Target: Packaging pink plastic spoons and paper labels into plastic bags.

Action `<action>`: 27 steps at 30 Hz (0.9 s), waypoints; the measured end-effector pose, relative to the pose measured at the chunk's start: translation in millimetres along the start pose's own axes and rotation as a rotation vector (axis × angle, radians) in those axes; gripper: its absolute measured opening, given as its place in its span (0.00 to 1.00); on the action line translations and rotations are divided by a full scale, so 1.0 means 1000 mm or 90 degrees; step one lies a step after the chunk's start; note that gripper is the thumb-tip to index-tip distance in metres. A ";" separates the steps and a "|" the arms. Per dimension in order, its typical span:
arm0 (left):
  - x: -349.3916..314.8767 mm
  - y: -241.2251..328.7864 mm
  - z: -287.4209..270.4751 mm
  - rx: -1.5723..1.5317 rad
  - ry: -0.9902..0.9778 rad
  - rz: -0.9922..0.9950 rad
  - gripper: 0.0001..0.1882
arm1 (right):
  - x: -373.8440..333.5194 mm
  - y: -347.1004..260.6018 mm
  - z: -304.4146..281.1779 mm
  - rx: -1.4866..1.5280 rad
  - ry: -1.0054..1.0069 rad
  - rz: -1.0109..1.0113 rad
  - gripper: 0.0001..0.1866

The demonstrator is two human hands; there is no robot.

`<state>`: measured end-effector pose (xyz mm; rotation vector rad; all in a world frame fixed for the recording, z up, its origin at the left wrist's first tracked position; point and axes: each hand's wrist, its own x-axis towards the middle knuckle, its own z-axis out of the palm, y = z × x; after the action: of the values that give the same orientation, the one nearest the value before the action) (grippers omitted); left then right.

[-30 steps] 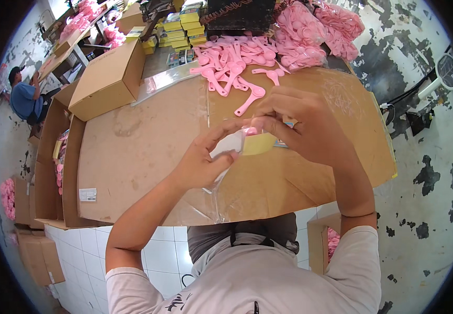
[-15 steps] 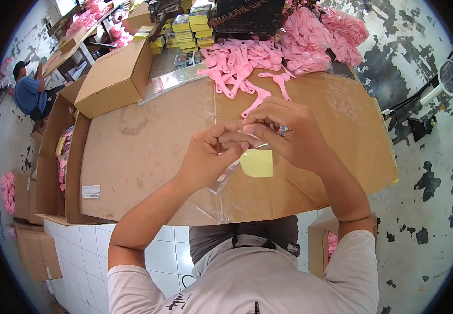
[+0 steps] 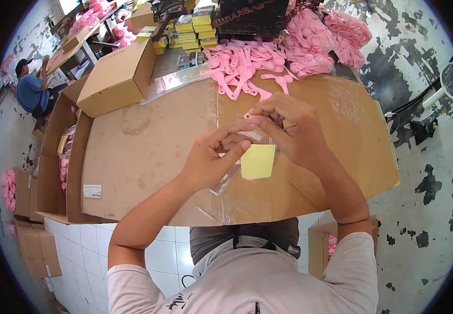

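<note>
Over the cardboard-covered table, my left hand (image 3: 213, 159) pinches a clear plastic bag (image 3: 225, 180) between thumb and fingers. A small yellow card (image 3: 258, 162) hangs beside the left thumb tip, below both hands; whether it lies inside the plastic cannot be told. My right hand (image 3: 294, 131) is close by on the right, its thumb and fingers bent together at the top of the plastic. What those right fingertips grip is partly hidden. Beyond the hands lies a loose heap of pink plastic spoons (image 3: 245, 70), one (image 3: 279, 79) apart from the rest.
An upright closed carton (image 3: 116, 78) and flat clear bags (image 3: 177, 83) lie at the back left. Stacks of yellow cards (image 3: 203, 29) and bagged pink spoons (image 3: 310, 39) stand at the back. An open box (image 3: 75, 172) adjoins the left edge. A person (image 3: 32, 91) sits far left.
The yellow card shows larger and has dropped slightly at its lower edge. My right hand has shifted a little up and right; the left has barely moved.
</note>
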<state>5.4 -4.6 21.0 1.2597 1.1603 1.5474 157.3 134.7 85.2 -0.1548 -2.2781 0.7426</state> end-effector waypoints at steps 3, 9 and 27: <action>0.001 -0.001 0.002 0.014 0.032 -0.009 0.17 | -0.003 -0.001 -0.001 -0.011 -0.024 0.018 0.06; 0.000 0.000 0.003 0.047 0.092 -0.053 0.18 | -0.003 0.000 0.003 -0.304 0.040 -0.251 0.08; 0.003 -0.002 -0.009 0.106 0.091 -0.095 0.21 | -0.018 0.054 -0.062 0.263 -0.195 0.240 0.07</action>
<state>-4.2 -2.6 18.8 1.1540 1.4676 1.4726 206.7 202.1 79.7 -0.2970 -2.3437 1.5050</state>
